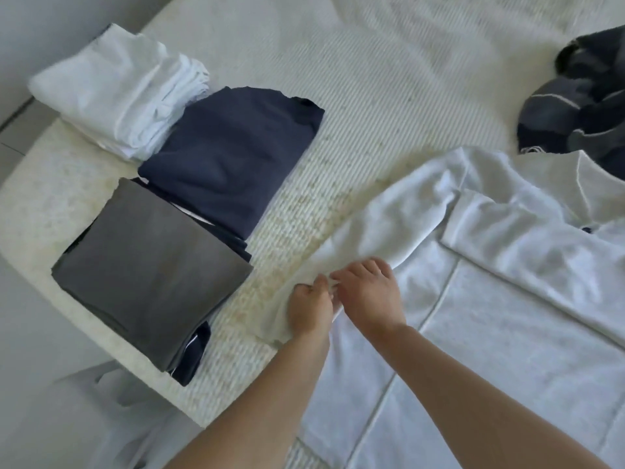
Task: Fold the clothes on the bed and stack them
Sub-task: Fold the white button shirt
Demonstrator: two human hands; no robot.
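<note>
A large white garment [490,299] lies spread over the right half of the bed, one sleeve folded across it. My left hand [309,308] and my right hand [367,292] sit side by side at its left edge, each pinching the white cloth between fingers and thumb. Along the bed's left side lie three folded piles: white clothes [118,93] at the back, a navy piece [230,157] in the middle, a grey piece [152,272] in front on top of dark cloth.
A crumpled dark navy and grey garment [581,106] lies unfolded at the far right. The bed [372,79] has a ribbed off-white cover, and its rounded corner and edge run along the left and front. Pale floor shows beyond the edge.
</note>
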